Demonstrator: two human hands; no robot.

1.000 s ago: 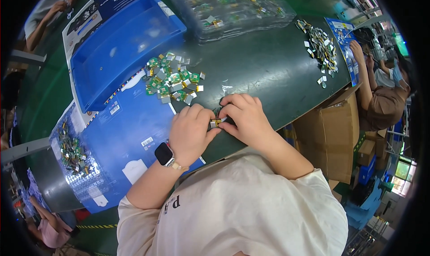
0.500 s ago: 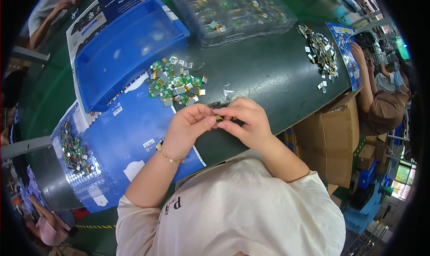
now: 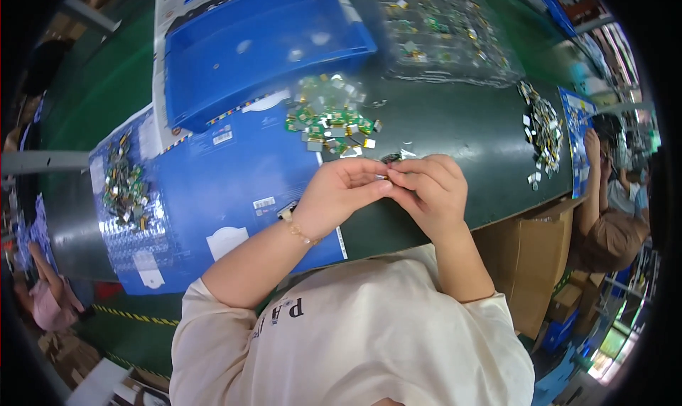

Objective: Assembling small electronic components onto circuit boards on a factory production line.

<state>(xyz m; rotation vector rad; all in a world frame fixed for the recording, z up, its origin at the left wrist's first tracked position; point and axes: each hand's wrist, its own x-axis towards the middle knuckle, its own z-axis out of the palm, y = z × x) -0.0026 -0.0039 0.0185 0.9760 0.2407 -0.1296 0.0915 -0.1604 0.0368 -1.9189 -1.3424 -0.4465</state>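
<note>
My left hand and my right hand meet over the near edge of the dark green table. Both pinch one small electronic part, mostly covered by the fingertips; only a thin sliver shows. Right behind the fingers lies a small dark thing, too small to name. Beyond my left hand is a loose pile of green circuit boards with silver, battery-like blocks. A clear plastic piece covers the pile's far part.
A blue bin stands at the back left, on printed blue sheeting. More small parts lie on bubble wrap at left. Stacked clear trays stand behind; another pile and a cardboard box are at right, near a co-worker.
The whole view has shifted, so the table and bin appear farther right. My hands remain together on the small part, which is now more covered by the fingers.
</note>
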